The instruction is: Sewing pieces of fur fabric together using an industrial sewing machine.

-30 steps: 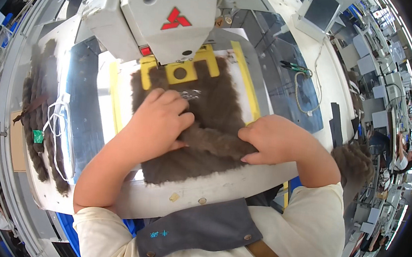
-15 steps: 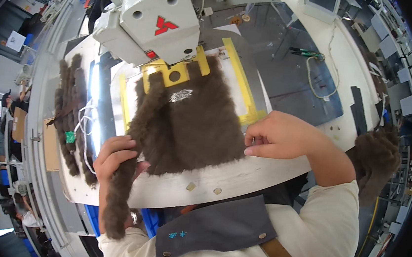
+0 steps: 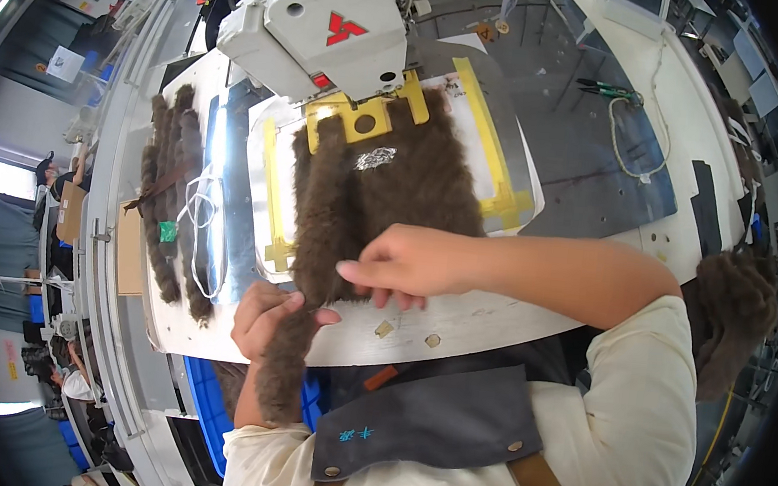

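My left hand (image 3: 259, 317), at the table's front edge, grips a long brown fur strip (image 3: 320, 201); its lower end hangs over my left forearm. My right hand (image 3: 391, 264) is just right of the strip, over a brown fur piece (image 3: 423, 181), with fingers apart and curled downward, thumb toward the strip. The piece lies on a white board edged with yellow tape (image 3: 490, 206), under a yellow plate (image 3: 371, 121) at a white industrial sewing machine's head (image 3: 306, 34). A small silvery patch (image 3: 375, 158) is on the fur.
More fur strips (image 3: 160, 207) lie left beside a white cord (image 3: 194, 220). Green-handled snips (image 3: 601, 88) lie back right. A fur heap (image 3: 729, 313) hangs at the right edge. Blue bins (image 3: 206, 394) are under the table; co-workers (image 3: 74, 383) are at the far left.
The fur strip, earlier lying crosswise, now runs lengthwise along the piece's left side in my left hand. My right hand has moved left from the piece's right edge toward the strip.
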The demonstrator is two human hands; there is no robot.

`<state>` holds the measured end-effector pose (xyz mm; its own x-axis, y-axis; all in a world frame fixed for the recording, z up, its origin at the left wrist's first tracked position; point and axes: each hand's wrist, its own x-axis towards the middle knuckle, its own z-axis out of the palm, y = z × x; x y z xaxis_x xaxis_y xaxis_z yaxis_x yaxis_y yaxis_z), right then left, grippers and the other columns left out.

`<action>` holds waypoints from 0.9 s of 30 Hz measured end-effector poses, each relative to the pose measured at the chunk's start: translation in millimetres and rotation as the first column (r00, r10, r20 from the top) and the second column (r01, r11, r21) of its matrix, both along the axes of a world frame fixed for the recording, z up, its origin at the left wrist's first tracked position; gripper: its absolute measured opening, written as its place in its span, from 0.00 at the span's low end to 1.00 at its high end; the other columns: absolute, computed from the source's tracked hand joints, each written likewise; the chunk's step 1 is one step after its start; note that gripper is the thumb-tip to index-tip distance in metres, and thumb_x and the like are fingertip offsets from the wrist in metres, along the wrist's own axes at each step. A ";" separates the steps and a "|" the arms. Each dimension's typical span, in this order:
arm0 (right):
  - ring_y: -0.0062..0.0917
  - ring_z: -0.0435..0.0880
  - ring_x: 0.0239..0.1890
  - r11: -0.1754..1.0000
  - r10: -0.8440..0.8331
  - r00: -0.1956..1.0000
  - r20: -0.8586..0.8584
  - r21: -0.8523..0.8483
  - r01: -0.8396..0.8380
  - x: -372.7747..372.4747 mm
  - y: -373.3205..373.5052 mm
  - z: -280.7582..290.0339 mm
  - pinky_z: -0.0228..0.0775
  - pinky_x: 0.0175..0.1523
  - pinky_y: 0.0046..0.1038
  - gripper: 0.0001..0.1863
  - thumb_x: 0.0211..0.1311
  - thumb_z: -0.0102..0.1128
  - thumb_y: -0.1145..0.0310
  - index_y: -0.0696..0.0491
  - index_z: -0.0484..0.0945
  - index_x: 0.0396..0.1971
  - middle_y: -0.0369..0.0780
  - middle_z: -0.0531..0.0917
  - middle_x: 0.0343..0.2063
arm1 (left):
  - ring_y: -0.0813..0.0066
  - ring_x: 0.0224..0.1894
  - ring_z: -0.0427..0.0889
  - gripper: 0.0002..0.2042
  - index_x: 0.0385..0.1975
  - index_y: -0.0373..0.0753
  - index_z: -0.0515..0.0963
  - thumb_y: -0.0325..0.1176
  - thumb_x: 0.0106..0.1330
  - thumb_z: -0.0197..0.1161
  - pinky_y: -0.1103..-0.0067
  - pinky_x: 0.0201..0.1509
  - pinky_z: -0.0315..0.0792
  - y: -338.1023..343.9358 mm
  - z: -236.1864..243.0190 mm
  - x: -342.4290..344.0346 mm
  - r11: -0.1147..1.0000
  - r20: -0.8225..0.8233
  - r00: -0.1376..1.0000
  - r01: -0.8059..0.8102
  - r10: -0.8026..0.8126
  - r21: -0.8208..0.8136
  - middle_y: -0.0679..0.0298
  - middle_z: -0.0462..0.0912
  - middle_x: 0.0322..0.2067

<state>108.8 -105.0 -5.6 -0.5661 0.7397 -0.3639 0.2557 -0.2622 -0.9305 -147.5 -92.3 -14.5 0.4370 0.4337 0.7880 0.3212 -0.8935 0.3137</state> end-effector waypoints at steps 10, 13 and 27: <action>0.19 0.72 0.16 0.881 -0.425 0.760 -0.491 -0.417 0.223 -60.7 -4.3 -36.8 0.59 0.19 0.26 0.20 0.74 0.63 0.53 0.54 0.79 0.27 0.35 0.78 0.22 | 0.67 0.28 0.80 0.24 0.43 0.33 0.80 0.50 0.62 0.74 0.75 0.31 0.74 -9.1 -15.8 -8.2 0.929 0.172 0.975 0.188 -0.138 -0.320 0.55 0.81 0.28; 0.17 0.74 0.19 0.862 -0.459 0.774 -0.436 -0.430 0.268 -63.0 -5.3 -42.1 0.62 0.22 0.26 0.17 0.73 0.64 0.59 0.57 0.81 0.30 0.35 0.80 0.24 | 0.70 0.32 0.80 0.27 0.60 0.33 0.70 0.52 0.76 0.57 0.75 0.36 0.77 4.9 -2.1 -3.3 0.500 0.372 0.918 0.259 0.140 -0.826 0.55 0.82 0.36; 0.20 0.80 0.25 0.983 -0.181 0.977 -0.114 -0.061 0.175 -32.4 -35.6 2.4 0.73 0.32 0.28 0.26 0.65 0.71 0.51 0.63 0.84 0.25 0.40 0.83 0.20 | 0.81 0.41 0.79 0.11 0.49 0.32 0.79 0.16 0.69 0.60 0.84 0.44 0.73 29.7 -14.1 27.8 0.073 0.530 0.821 0.527 0.213 -0.847 0.66 0.82 0.39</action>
